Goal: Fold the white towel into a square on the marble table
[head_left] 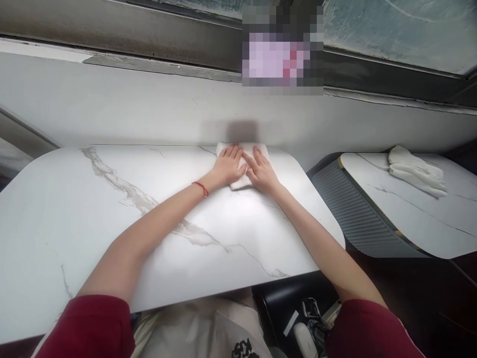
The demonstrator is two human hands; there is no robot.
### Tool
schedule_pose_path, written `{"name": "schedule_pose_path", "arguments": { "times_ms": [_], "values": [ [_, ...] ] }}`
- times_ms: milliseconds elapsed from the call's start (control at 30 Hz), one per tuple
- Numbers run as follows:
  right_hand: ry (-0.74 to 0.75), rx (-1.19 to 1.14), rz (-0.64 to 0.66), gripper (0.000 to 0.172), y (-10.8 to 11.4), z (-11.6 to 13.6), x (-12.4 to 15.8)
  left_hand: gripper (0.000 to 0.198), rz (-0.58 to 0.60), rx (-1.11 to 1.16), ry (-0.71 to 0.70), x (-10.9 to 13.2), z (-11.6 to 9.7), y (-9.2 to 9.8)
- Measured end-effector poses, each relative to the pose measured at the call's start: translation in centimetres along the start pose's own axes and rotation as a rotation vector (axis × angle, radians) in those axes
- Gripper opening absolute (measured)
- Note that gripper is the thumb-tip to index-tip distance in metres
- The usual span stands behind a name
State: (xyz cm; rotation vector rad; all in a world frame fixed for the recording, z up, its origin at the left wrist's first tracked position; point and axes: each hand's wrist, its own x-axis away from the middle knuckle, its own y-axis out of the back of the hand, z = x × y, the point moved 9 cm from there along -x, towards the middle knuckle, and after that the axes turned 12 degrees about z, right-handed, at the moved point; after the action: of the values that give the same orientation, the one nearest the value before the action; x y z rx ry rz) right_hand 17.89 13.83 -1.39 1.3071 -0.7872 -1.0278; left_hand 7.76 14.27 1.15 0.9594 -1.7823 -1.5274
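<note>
A folded white cloth (242, 186) lies on the marble-patterned tabletop (179, 171), close to the edge by the wall. My left hand (228, 166) rests flat on the cloth's left half, fingers stretched out toward the wall. On its right half lies my right hand (262, 171), palm down with the fingers spread. The two hands almost meet at the thumbs and right index finger. The cloth is partly hidden under both palms. A red string bracelet (201, 189) circles my left wrist.
To the right, a second marble-topped table (402, 204) with a ribbed grey side (346, 214) bears another cream cloth (415, 171). A white wall (130, 107) and window frame (372, 74) run behind. Below right, small items including a white object (304, 340) lie on a black surface.
</note>
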Motion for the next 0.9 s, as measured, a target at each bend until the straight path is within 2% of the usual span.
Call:
{"name": "schedule_pose_path", "arguments": {
  "times_ms": [267, 467, 600, 733, 900],
  "values": [
    [-0.045, 0.004, 0.021, 0.063, 0.5, 0.5, 0.5, 0.064, -0.042, -0.006, 0.031, 0.4, 0.4, 0.4],
    [0.088, -0.019, 0.065, 0.061, 1.3, 2.1, 1.3, 0.069, -0.069, -0.034, 0.008, 1.6, -0.5, 0.2],
    [0.091, 0.001, 0.062, 0.059, 1.7, 3.2, 2.6, 0.070, -0.063, -0.046, -0.003, 3.0, -1.4, -0.3],
    [0.077, 0.044, 0.038, 0.061, 1.4, 4.2, 5.6, 0.069, -0.068, -0.049, -0.023, 5.2, -3.1, -0.7],
    [0.114, 0.057, -0.017, 0.067, 1.3, 4.9, 12.3, 0.074, -0.029, -0.041, -0.098, 8.8, -7.4, -1.9]
  ]
}}
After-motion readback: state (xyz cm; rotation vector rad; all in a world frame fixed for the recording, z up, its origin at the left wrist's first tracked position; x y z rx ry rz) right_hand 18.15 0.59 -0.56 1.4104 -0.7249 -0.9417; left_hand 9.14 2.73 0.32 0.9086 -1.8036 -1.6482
